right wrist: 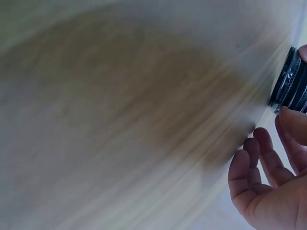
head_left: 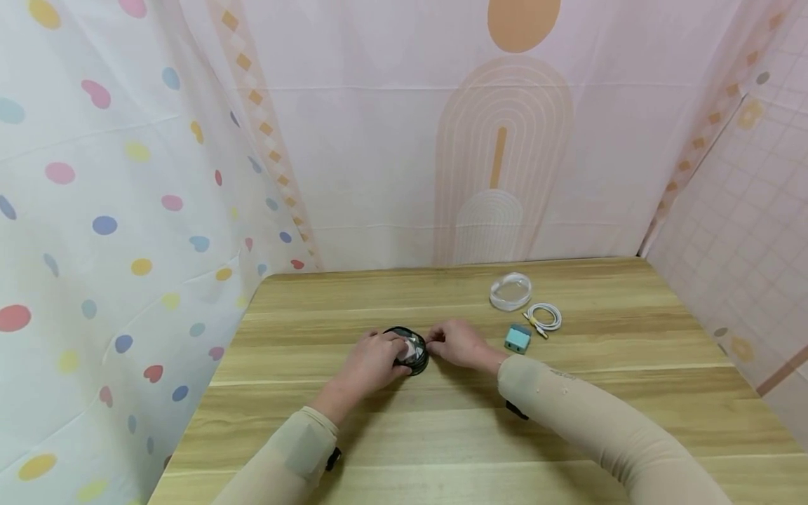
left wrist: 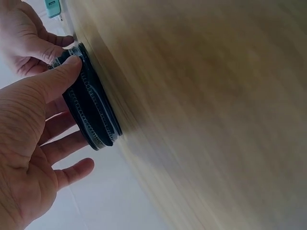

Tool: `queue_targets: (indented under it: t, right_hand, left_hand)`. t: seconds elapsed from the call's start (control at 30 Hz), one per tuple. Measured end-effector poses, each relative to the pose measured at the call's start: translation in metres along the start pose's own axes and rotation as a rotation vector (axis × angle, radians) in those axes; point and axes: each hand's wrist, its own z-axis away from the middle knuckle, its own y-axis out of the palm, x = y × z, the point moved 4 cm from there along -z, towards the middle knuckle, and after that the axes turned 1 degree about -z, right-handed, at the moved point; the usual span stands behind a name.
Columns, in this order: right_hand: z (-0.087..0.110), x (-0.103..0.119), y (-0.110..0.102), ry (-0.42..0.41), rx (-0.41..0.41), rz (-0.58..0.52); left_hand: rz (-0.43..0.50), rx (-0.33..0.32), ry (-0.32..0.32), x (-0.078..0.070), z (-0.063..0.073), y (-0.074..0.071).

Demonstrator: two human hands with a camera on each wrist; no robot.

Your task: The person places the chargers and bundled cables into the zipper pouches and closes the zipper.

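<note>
Round zip case [head_left: 416,355], dark and glossy, sits between the 2 hands on the wood-grain table [head_left: 435,449]. Working across from the left, I first see a white cloth [head_left: 76,259] hanging in soft folds, printed with coloured dots and hearts. Next come a beige, close-fitting sleeve [head_left: 278,456] and the left hand [head_left: 371,363], which grips the case, thumb on the near side and fingers across the top and far side. Through the left wrist view I make out pale, looped zip teeth in 2 rows along its curved wall; the head view gives me a shiny patterned top. At the case's right edge, the right hand [head_left: 459,344] pinches with thumb and forefinger, its other fingers loosely bent; I cannot tell whether a zip pull lies between them. Farther right lie a clear ring-shaped piece [head_left: 505,306], a boxy teal adapter [head_left: 516,341] with 2 dark slots, and a smooth white cable [head_left: 558,318], coiled and tied in yellow. At far right hangs a pale grid-printed cloth [head_left: 757,224].
</note>
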Motion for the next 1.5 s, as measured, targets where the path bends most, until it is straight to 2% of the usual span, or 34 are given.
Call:
queue_targets:
  t: [0.4,0.67,0.87,1.03,1.13,1.33,1.5]
  right_hand:
    - [0.001,0.002,-0.005,0.007,-0.007,0.014]
    - [0.005,0.005,-0.007,-0.082,0.022,-0.037]
    - [0.008,0.007,-0.008,-0.097,0.067,-0.043]
    - [0.008,0.008,-0.007,-0.132,0.055,0.022]
    - [0.005,0.007,-0.005,-0.141,0.036,0.075]
    - [-0.003,0.005,-0.006,-0.083,0.000,0.211]
    - [-0.006,0.006,-0.009,-0.056,-0.011,0.263]
  left_hand:
    - [-0.002,0.007,-0.057,-0.004,-0.001,0.002]
    - [0.010,-0.006,-0.082,-0.004,-0.001,0.003]
    - [0.015,-0.013,-0.083,-0.003,-0.001,0.002]
    - [-0.004,0.004,-0.056,-0.002,0.001,0.003]
    - [-0.023,-0.003,-0.012,-0.003,0.002,0.003]
    - [-0.075,-0.022,0.091,-0.006,-0.001,0.006]
    - [-0.133,-0.045,0.095,-0.009,-0.004,0.009]
